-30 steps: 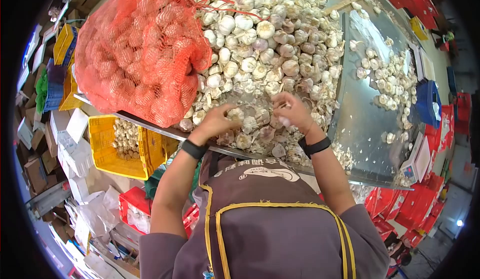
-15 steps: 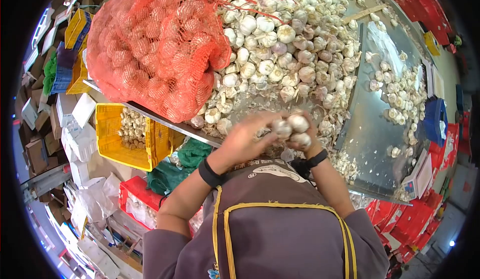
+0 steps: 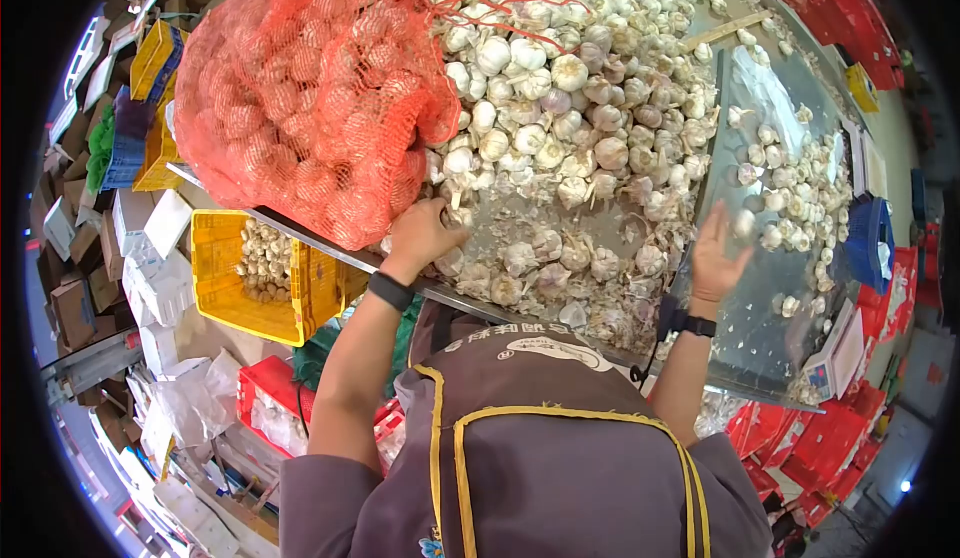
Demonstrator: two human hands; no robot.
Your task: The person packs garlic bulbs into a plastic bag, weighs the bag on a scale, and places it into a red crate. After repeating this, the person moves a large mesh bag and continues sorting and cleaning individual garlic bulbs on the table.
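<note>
My left hand (image 3: 422, 235) reaches to the near edge of the garlic heap (image 3: 560, 108), beside the red mesh sack (image 3: 300, 108) full of bulbs. Its fingers curl round a garlic bulb that they mostly hide. Over the metal tray on the right, my right hand (image 3: 717, 263) is open with fingers spread. A blurred garlic bulb (image 3: 744, 223) is just past its fingertips, apart from the hand. Several bulbs (image 3: 575, 253) lie on the peel-strewn table between my hands.
More garlic bulbs (image 3: 800, 198) lie on the metal tray (image 3: 735, 308), near a clear plastic bag (image 3: 770, 98). A wooden strip (image 3: 728, 30) rests at the tray's far end. A yellow crate (image 3: 220, 278) holding garlic stands below left, and a blue basket (image 3: 870, 243) is at the right.
My hands have parted from the middle, where they held several bulbs together. The left moved left to the heap; the right moved right over the tray and opened, a bulb leaving it.
</note>
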